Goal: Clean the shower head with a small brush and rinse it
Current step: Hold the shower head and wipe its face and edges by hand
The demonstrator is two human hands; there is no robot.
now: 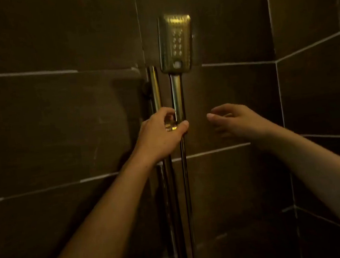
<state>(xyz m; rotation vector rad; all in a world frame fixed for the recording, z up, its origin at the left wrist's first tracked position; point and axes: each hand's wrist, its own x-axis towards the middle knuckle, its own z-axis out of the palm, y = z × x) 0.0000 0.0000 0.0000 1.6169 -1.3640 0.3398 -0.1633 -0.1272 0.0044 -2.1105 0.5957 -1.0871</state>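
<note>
The shower head (175,43), a flat rectangular brass-coloured one, stands upright just to the right of the rail (154,88), its nozzle face turned toward the camera and its upper edge well above the rail's top end. Its handle (177,94) runs straight down alongside the rail with a narrow strip of dark tile between them, and ends in the holder (171,127) on the rail. The left hand (161,134) is clasped on that holder: the fingers curl over it from above and the thumb wraps across the foot of the handle, hiding most of the joint. Below the hand the hose (187,190) hangs straight down, just right of the rail and nearly parallel to it, to the bottom edge of the view. The right hand (238,121) hovers further right of the rail, at the same height as the holder and apart from the handle, with its fingers loosely spread, slightly bent and holding nothing. Beyond it, bare tile stretches to the wall corner (279,95), where the side wall closes in the space on that side. Left of the rail the back wall (58,124) runs wide and flat to the frame's edge.
</note>
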